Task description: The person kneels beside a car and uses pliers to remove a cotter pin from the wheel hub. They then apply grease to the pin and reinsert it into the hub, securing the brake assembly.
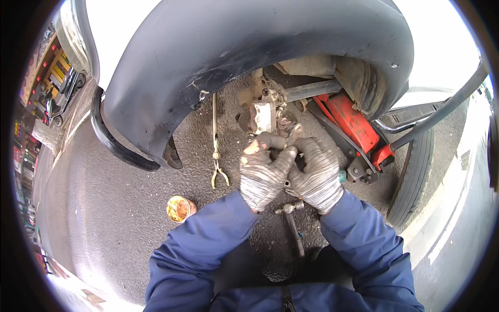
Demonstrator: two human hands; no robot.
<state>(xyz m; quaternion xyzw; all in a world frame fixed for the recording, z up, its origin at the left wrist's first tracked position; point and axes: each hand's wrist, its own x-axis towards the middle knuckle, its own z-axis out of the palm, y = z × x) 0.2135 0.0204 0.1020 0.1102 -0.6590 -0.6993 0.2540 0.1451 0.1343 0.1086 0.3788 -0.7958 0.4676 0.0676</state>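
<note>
My left hand (261, 169) and my right hand (315, 171), both in dirty grey striped gloves, come together just in front of the exposed brake and hub assembly (263, 115) inside the wheel arch. Their fingers are bent and pinched close around a small brownish metal part (293, 133). The fingers hide most of it, so I cannot make out its kind. Below the gloves a hammer (292, 223) lies on the asphalt, with a few small metal pieces near its head. Pliers with yellow handles (220, 178) lie left of my left hand.
A dark fender (244, 41) arches over the work area. On the right, a red floor jack (353, 125) stands under the car, its long handle (447, 114) slanting outward beside a tire (414, 177). An open tub of yellow-brown grease (180, 209) sits on the left.
</note>
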